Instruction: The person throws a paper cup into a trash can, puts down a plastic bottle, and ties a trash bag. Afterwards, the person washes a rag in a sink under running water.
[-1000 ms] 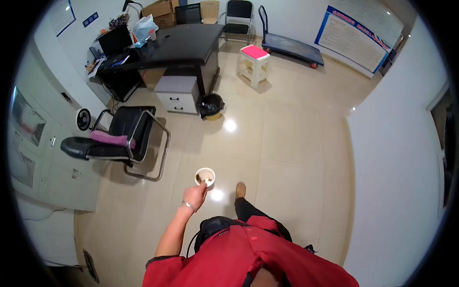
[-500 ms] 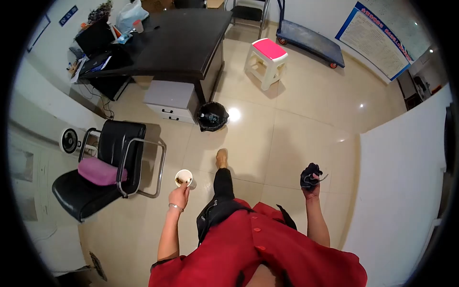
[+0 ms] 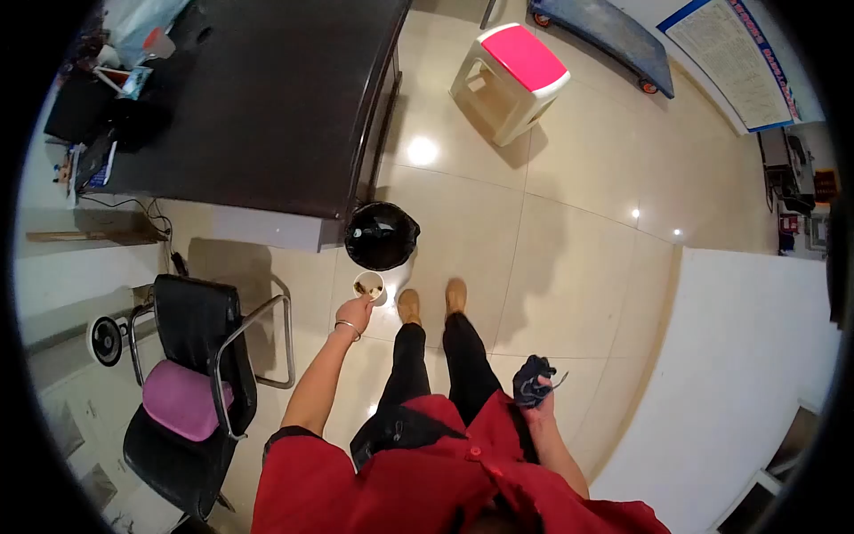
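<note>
My left hand is closed on the near rim of a white cup, which has small dark bits inside. The cup hangs just on the near side of a bin lined with a black bag. Farther right, my right hand is wrapped round a dark crumpled cloth-like item, with a thin strand sticking out to its right.
A dark desk fills the upper left, with a drawer cabinet below it. At left is a black chair with a pink cushion. Beyond the bin are a pink-topped stool and a flat trolley. A white partition is at right.
The view has moved forward, so the desk, bin and stool look nearer. The cup in my left hand is now close to the bin. My right hand, out of sight at first, has come inward with the dark item.
</note>
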